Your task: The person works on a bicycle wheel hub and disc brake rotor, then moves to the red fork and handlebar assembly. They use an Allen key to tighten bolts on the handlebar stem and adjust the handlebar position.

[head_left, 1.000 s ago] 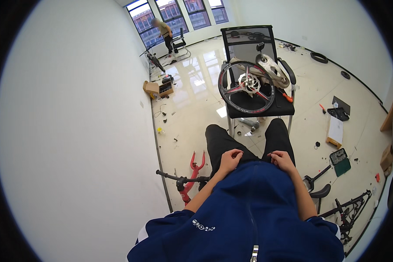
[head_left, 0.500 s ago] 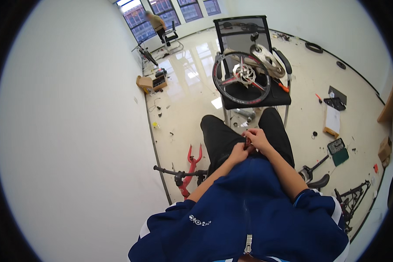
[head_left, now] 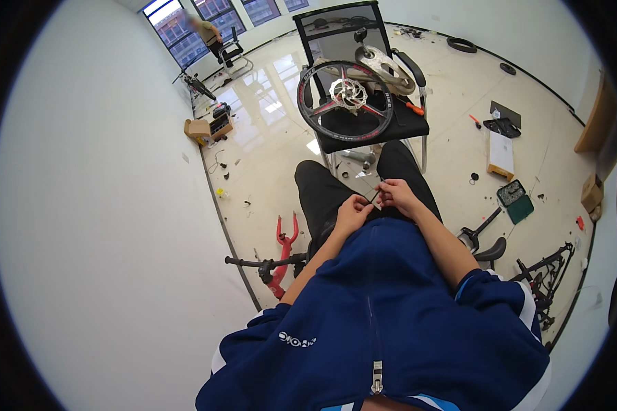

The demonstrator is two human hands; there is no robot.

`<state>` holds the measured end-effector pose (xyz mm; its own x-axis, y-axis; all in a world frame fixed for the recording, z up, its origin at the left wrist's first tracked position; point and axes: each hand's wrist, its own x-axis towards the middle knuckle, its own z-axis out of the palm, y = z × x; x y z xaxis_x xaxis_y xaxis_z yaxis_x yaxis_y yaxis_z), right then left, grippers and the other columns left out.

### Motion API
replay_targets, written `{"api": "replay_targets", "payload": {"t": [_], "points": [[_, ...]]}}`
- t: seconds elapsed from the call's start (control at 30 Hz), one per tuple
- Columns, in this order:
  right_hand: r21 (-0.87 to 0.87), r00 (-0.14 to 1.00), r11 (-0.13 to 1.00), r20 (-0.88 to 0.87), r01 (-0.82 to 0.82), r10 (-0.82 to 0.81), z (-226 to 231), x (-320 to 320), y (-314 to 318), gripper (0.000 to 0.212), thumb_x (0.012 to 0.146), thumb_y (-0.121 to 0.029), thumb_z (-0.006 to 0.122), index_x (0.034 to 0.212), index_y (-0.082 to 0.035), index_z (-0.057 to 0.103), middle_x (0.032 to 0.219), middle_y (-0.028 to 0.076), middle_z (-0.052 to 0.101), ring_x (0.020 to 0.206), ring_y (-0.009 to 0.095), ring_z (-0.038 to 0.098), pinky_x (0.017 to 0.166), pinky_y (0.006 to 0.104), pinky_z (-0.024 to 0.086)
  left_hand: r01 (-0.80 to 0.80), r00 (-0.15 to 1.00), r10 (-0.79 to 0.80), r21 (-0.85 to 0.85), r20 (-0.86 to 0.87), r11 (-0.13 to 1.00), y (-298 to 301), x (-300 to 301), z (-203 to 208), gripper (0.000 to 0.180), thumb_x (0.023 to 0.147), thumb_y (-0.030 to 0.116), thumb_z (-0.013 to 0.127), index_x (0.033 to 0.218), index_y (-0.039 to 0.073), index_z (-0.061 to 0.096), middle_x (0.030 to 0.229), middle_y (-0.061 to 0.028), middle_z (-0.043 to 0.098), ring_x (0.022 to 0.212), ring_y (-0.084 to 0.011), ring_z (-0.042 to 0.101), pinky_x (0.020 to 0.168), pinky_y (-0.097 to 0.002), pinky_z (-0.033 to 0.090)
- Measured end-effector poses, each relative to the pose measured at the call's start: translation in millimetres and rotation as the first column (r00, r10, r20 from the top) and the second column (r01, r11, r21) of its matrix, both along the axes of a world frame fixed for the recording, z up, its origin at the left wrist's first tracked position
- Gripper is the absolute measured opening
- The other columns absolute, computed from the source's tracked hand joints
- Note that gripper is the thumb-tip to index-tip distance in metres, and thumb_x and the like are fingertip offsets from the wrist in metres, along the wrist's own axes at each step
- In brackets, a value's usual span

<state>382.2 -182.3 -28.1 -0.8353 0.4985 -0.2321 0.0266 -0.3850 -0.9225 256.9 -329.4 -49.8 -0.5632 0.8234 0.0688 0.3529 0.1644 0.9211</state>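
Right hand point(head_left: 397, 194) of the seated person is bent above the lap, with thumb and fingers closed upon a thin dark piece point(head_left: 374, 197); what kind of piece it is, I cannot tell from where I stand. Left hand point(head_left: 353, 212) comes from about eight o'clock of it, its thumb and fingertips drawn together at the lower end of this piece; whether they truly grip it, I cannot tell. So the piece lies between the two hands, over the black trousers point(head_left: 320, 190).

If I take the lap as the centre of the clock, at twelve stands a black chair point(head_left: 410, 127). On its seat rest a three-spoke wheel point(head_left: 347, 96) with a disc, a pale metal frame part point(head_left: 391, 68), and a screwdriver point(head_left: 415, 108) with orange handle. At eight o'clock, there is a red fork point(head_left: 288, 236) near a black handlebar point(head_left: 250, 262). At three o'clock lies an opened green case point(head_left: 520, 209), and at four, a black bicycle frame point(head_left: 545, 277). Far away, towards half past ten, another person point(head_left: 206, 33) stands beside a chair.
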Motion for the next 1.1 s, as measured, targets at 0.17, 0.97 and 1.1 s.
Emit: {"api": "replay_targets", "payload": {"t": [0.17, 0.97, 1.1], "points": [[-0.098, 0.996, 0.994, -0.079, 0.038, -0.046, 2, 1, 5, 0.021, 0.1, -0.02, 0.048, 0.091, -0.004, 0.058, 0.072, 0.003, 0.057, 0.065, 0.015, 0.06, 0.063, 0.0298, 0.052, 0.056, 0.958, -0.065, -0.039, -0.279, 0.998, 1, -2, 1, 0.021, 0.083, 0.022, 0.07, 0.093, 0.003, 0.073, 0.08, -0.0109, 0.069, 0.068, -0.0195, 0.065, 0.066, -0.0309, 0.05], [0.102, 0.997, 0.993, -0.035, -0.06, 0.064, 9, 5, -7, 0.019, 0.092, -0.018, 0.064, 0.086, -0.001, 0.06, 0.076, 0.007, 0.063, 0.066, 0.015, 0.063, 0.06, 0.0262, 0.052, 0.09, 0.992, -0.09, 0.006, 0.091, 0.996, -2, -1, 1, 0.021, 0.09, 0.014, 0.063, 0.104, 0.0, 0.07, 0.077, -0.0047, 0.069, 0.062, -0.0089, 0.062, 0.057, -0.0246, 0.049], [0.171, 0.998, 0.985, -0.057, 0.038, -0.029, 11, 7, -6, 0.021, 0.091, -0.018, 0.066, 0.078, -0.004, 0.057, 0.068, 0.005, 0.061, 0.057, 0.013, 0.059, 0.052, 0.023, 0.048, 0.095, 0.991, -0.099, 0.044, 0.095, 0.994, -1, 1, 1, 0.019, 0.089, 0.009, 0.063, 0.106, 0.001, 0.069, 0.076, -0.0029, 0.068, 0.062, -0.009, 0.061, 0.057, -0.0238, 0.049]]}}
